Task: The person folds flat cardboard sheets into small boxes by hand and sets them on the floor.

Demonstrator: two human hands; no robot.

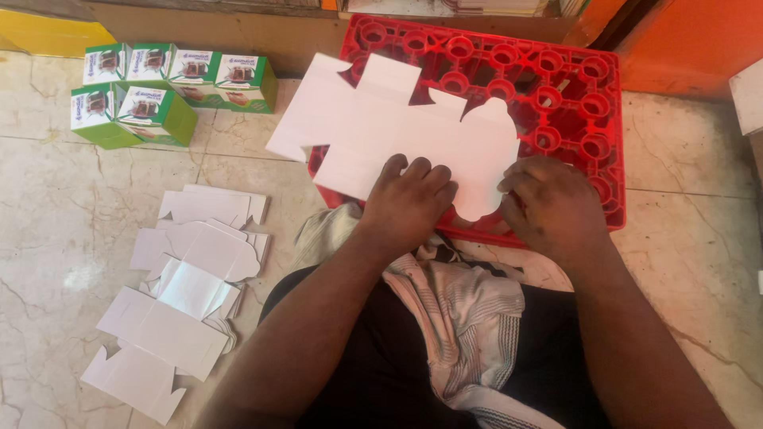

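Note:
A flat white die-cut carton blank (381,127) lies unfolded, plain side up, on an upturned red plastic crate (556,79). My left hand (407,202) presses knuckles-down on the blank's near edge, fingers curled. Beside it, my right hand (548,202) pinches the rounded flap at the blank's right end. The fingertips of both hands are hidden under the palms.
A loose pile of flat white blanks (183,294) is spread on the marble floor at the left. Several folded green-and-white boxes (151,95) stand at the back left. A striped cloth (453,302) covers my lap. An orange wall (699,40) rises at the right.

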